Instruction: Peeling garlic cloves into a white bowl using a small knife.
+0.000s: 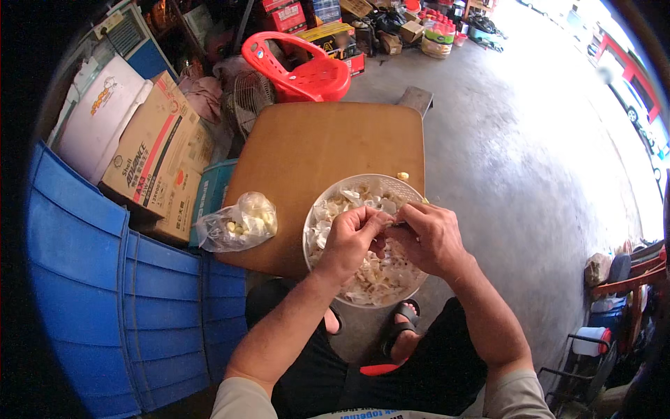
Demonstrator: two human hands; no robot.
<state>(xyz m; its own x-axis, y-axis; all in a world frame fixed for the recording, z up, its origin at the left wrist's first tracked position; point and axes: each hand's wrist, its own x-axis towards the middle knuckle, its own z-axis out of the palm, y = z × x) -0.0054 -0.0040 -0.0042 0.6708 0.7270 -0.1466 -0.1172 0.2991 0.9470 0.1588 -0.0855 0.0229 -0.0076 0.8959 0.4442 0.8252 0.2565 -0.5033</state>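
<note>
My left hand (354, 234) and my right hand (432, 233) meet over a round white plastic basket (308, 251). The left fingertips pinch a small piece that looks like a garlic clove (388, 222), mostly hidden. My right fingers are closed on something small and thin, largely covered; a yellowish tip shows above the knuckles. Papery garlic skins (382, 277) fill the basket, which overhangs the near edge of the brown table (335, 136). A single garlic clove (402, 176) lies beyond the basket's rim. Left of it, a clear plastic bag (251, 217) contains pale peeled cloves.
Blue plastic panels (78, 262) and a cardboard box (157, 157) stand on the left. Past the table are a red plastic chair (314, 76), a fan (250, 99) and stacked boxes. A bench end (417, 98) juts out at the far right corner. Concrete floor (502, 183) extends rightward.
</note>
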